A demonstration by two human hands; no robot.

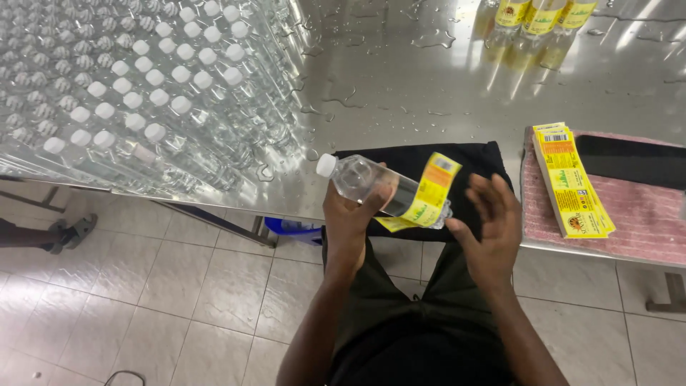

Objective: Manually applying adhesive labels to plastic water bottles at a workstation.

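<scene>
Left hand (351,218) grips clear plastic bottle (371,184), glossy yellow label (427,194) half-wrapped.

Bottling workshop, wet steel table (400,78), massed capped clear bottles (143,93), stack of yellow labels (572,182), tiled floor (200,286)

Lighting: bright and even, from overhead, we judge. The wet stainless-steel table top (400,78) carries broad white glare streaks toward its upper right, and its water drops glint. The block of clear plastic bottles with white caps (143,93) sparkles with many small highlights. Shadows: soft, faint on the pale tiled floor (179,286). Sharpness: we find the right hand (489,225) motion-blurred at the fingers; the yellow paper label stack (572,179) reads crisp. Edges bend slightly outward.
</scene>
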